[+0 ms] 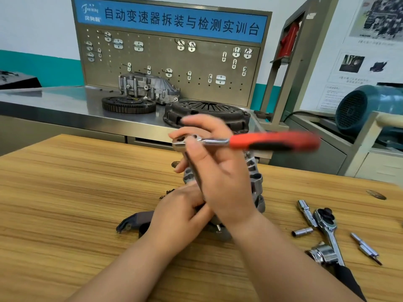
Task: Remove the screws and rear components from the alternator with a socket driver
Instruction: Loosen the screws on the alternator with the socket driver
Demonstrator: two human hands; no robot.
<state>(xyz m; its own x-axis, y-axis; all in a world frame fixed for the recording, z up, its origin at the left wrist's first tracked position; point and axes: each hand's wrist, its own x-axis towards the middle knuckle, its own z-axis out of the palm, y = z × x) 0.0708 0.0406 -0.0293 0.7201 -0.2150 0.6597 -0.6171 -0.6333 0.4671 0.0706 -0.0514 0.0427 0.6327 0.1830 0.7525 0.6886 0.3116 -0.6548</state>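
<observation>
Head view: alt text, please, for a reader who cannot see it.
A right hand pinches the head of a red-handled ratchet atop an extension shaft, whose lower end the left hand grips at the alternator on a wooden table. A second ratchet and loose sockets lie to the right.

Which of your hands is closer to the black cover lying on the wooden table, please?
Left. The left hand sits low against the alternator, right beside the black cover; the right hand is higher up, its fingers holding the ratchet by its head.
</observation>
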